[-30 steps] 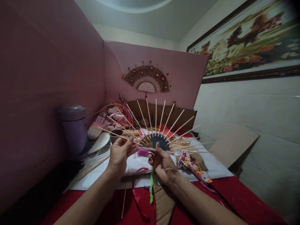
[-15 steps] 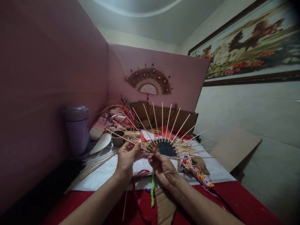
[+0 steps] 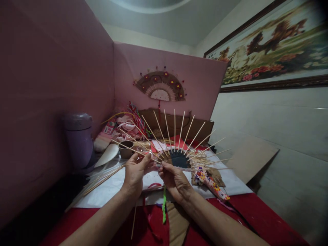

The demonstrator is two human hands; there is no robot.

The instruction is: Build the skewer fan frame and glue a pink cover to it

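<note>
Between my hands is a half-round fan frame, dark in its middle, with several thin wooden sticks spreading out from its curved edge. My left hand pinches the frame's left end near the lowest stick. The thumb and fingers of my right hand close on its lower edge, just left of the middle. A green fuzzy strip hangs below my right hand. Beneath it lies a piece of cardboard. To the right of the frame rests a flower-patterned strip.
A purple thermos-like container stands at the left beside a brown cup. Loose sticks lie on the white sheet. Pink and coloured craft materials are heaped behind. A finished-looking fan hangs on the pink board.
The whole view has shifted slightly, so everything appears a little further left and higher. Both hands keep their hold on the fan frame, with hardly any change in grip.
</note>
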